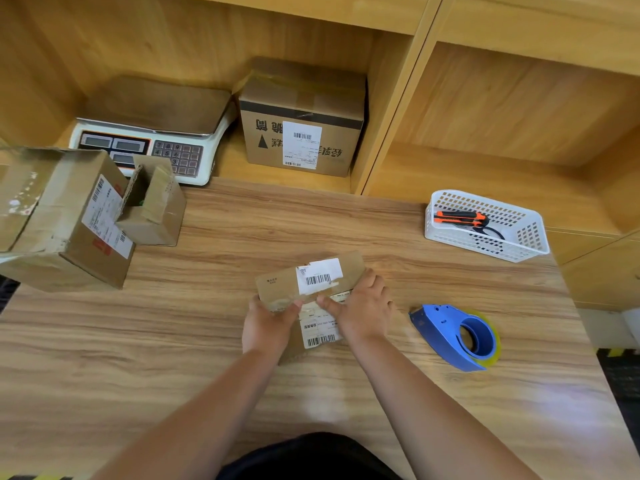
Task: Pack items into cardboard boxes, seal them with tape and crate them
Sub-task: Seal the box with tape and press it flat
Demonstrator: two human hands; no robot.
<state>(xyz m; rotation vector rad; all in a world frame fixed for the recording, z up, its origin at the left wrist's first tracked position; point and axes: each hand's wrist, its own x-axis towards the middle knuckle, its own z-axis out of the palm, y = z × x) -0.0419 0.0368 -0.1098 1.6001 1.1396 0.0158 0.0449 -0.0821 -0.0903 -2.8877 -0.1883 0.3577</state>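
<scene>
Gripping the small cardboard box [284,284] at mid-tabletop [156,348], my left hand [266,323] has its fingers clamped round the near-left corner and my right hand [363,311] clamps the right side, thumbs on top. Its two white labels carry barcodes, but the print is too small to read. Just right lies the blue tape dispenser [446,330]. Farther right, a white basket [535,252] holds an orange-and-black knife [460,218]. Far left sit two worn boxes [65,233] with shipping labels; behind them is a scale [156,133] with a number keypad, beside a labelled box [301,129] printed with upside-down characters.
</scene>
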